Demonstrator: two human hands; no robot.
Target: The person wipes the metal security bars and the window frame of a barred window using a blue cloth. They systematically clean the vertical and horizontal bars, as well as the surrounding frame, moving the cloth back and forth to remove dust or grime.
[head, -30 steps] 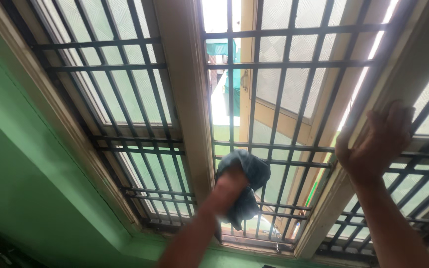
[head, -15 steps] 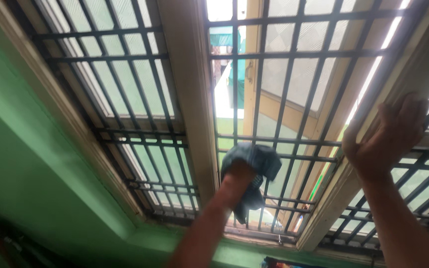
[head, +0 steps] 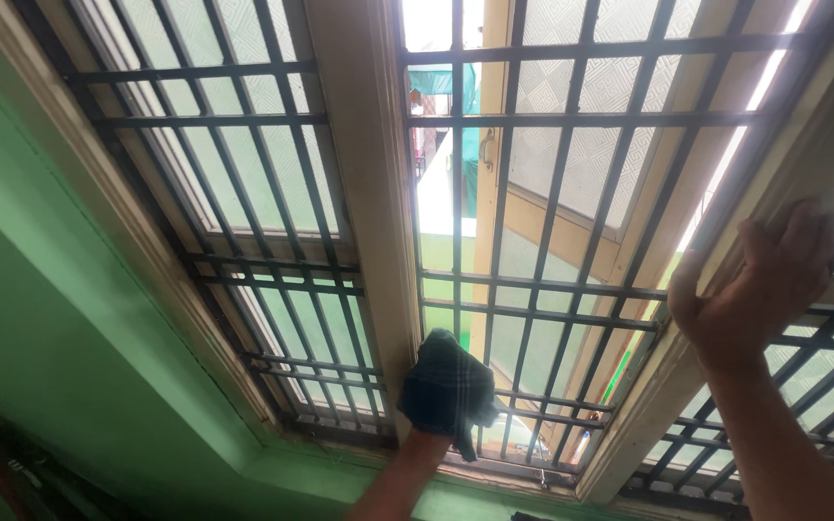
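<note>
Low centre of the frame: left hand, almost hidden under a dark checked cloth, closed around the bunched fabric and pressing it against the black metal grille, just beside the pale wooden post. Right side of the frame: right hand, open and flat, fingers spread along the slanted wooden frame, gripping nothing. Behind the bars: patterned frosted glass and a sash swung outward. Lower left: green wall.
</note>
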